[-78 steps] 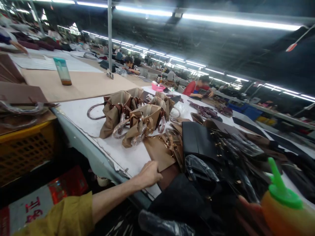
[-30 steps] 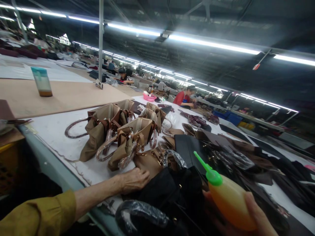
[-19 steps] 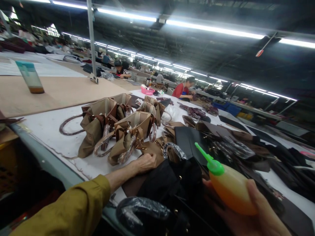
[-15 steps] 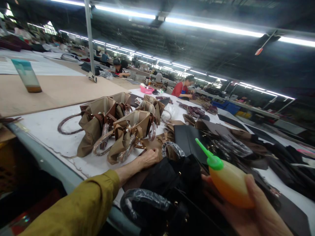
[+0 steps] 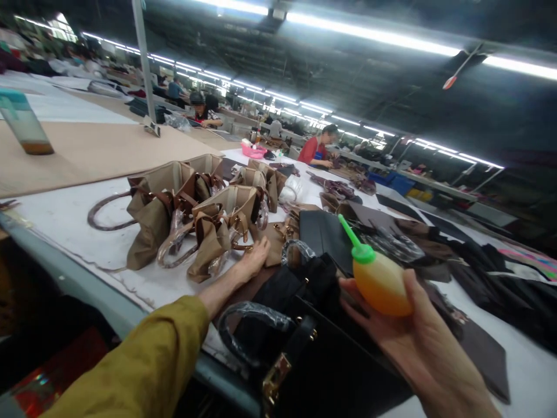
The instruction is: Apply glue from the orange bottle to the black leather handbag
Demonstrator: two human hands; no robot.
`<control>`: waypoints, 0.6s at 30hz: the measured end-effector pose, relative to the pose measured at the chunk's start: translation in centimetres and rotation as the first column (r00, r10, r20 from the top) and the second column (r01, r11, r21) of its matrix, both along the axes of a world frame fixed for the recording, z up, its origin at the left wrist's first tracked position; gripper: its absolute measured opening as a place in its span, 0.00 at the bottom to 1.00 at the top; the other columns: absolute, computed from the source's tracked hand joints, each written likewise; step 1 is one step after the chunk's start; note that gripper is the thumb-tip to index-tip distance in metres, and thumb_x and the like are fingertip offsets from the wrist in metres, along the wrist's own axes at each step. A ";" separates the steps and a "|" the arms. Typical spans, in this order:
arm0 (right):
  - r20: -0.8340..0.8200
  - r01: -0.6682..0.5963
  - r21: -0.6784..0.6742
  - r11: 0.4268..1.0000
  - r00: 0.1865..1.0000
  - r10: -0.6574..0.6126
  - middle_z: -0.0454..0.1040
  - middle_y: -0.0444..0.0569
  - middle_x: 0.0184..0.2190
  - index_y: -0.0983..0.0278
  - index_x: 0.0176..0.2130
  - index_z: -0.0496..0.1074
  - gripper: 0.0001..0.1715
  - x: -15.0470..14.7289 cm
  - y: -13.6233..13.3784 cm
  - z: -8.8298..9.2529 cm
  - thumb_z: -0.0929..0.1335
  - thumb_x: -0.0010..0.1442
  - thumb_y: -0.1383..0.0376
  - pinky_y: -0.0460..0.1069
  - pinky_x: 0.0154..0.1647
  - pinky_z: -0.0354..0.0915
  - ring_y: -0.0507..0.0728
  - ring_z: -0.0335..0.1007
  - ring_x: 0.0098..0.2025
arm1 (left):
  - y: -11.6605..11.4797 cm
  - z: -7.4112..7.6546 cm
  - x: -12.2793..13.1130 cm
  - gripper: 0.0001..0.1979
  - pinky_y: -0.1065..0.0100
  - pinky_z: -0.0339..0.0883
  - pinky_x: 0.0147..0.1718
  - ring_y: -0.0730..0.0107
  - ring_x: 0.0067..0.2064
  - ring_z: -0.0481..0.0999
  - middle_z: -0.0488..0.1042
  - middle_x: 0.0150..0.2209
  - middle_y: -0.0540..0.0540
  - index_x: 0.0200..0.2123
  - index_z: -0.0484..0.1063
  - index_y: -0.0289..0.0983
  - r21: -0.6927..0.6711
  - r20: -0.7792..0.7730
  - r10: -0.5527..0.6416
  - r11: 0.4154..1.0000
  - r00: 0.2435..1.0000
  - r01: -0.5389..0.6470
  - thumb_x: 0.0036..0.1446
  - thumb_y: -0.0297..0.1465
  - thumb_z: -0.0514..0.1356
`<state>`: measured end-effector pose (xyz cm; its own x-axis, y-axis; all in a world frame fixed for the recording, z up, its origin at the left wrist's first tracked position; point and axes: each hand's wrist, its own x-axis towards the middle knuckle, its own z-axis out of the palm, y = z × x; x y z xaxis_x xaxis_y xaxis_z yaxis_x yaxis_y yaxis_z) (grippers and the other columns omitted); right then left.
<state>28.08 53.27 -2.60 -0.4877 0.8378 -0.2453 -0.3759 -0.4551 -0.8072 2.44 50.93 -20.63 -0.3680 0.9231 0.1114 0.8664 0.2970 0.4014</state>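
Observation:
My right hand (image 5: 418,331) is wrapped round a squeeze bottle (image 5: 383,284) with a green spout and orange-yellow liquid, held tilted above the table. My left hand (image 5: 256,256) reaches forward with curled fingers, against a flat-lying tan handbag (image 5: 275,244); what its fingertips hold, if anything, is hidden. Just left of it stand several tan handbags (image 5: 230,200) with brown, plastic-wrapped handles. Close in front of me is a black handbag (image 5: 339,354) with gold fittings and a plastic-wrapped handle (image 5: 256,313).
Dark flat pieces and bags cover the right of the white table (image 5: 65,232). A black panel (image 5: 322,232) lies mid-table. A teal-lidded container (image 5: 30,128) stands on the brown board (image 5: 100,145) at left. A pink basket (image 5: 253,150) and a co-worker in red (image 5: 311,151) are farther back.
My right hand has moved the bottle slightly left and up in view. My left hand has shifted left and a little up. More of the black handbag shows now.

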 end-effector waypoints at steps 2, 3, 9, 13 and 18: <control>-0.037 -0.016 -0.022 1.000 0.999 0.015 0.71 0.60 0.46 0.66 0.46 0.71 0.22 0.0 -0.4 0.1 0.72 0.55 0.56 0.69 0.47 0.61 0.70 0.69 0.43 | -2.4 0.9 0.9 0.26 0.64 0.59 0.50 0.59 0.55 0.63 0.59 0.57 0.33 0.53 0.61 0.29 0.053 0.084 -0.035 0.998 0.996 0.030 0.48 0.15 0.50; -0.051 -0.023 -0.034 0.999 0.998 0.021 0.71 0.59 0.46 0.66 0.46 0.72 0.23 0.0 -0.5 0.2 0.72 0.55 0.56 0.69 0.48 0.61 0.69 0.69 0.43 | -3.6 1.7 1.3 0.23 0.67 0.60 0.49 0.62 0.52 0.66 0.64 0.54 0.36 0.50 0.64 0.30 0.068 0.119 -0.056 0.996 0.991 0.048 0.50 0.16 0.47; -0.103 -0.111 -0.083 0.990 0.989 0.102 0.72 0.61 0.43 0.69 0.47 0.71 0.27 0.4 -1.7 0.0 0.73 0.54 0.54 0.71 0.49 0.57 0.70 0.68 0.43 | -8.0 10.6 4.5 0.22 0.70 0.64 0.43 0.64 0.47 0.70 0.70 0.48 0.46 0.51 0.65 0.38 0.223 0.528 -0.249 0.963 0.812 0.150 0.57 0.43 0.54; -0.141 -0.186 -0.061 0.981 0.974 0.176 0.72 0.61 0.42 0.69 0.46 0.72 0.25 0.0 -2.7 -0.1 0.72 0.56 0.54 0.70 0.48 0.59 0.70 0.68 0.43 | -7.7 14.8 7.3 0.36 0.68 0.64 0.37 0.57 0.44 0.71 0.71 0.46 0.45 0.51 0.64 0.40 0.071 0.481 -0.280 0.957 0.831 0.281 0.41 0.54 0.63; -0.156 -0.201 -0.028 0.979 0.968 0.195 0.73 0.57 0.42 0.67 0.44 0.74 0.23 -0.6 -3.2 -0.2 0.71 0.56 0.52 0.65 0.46 0.62 0.67 0.69 0.42 | -6.4 14.7 8.7 0.43 0.68 0.62 0.28 0.54 0.38 0.72 0.72 0.39 0.41 0.43 0.69 0.35 -0.159 0.351 -0.134 0.967 0.927 0.200 0.30 0.62 0.61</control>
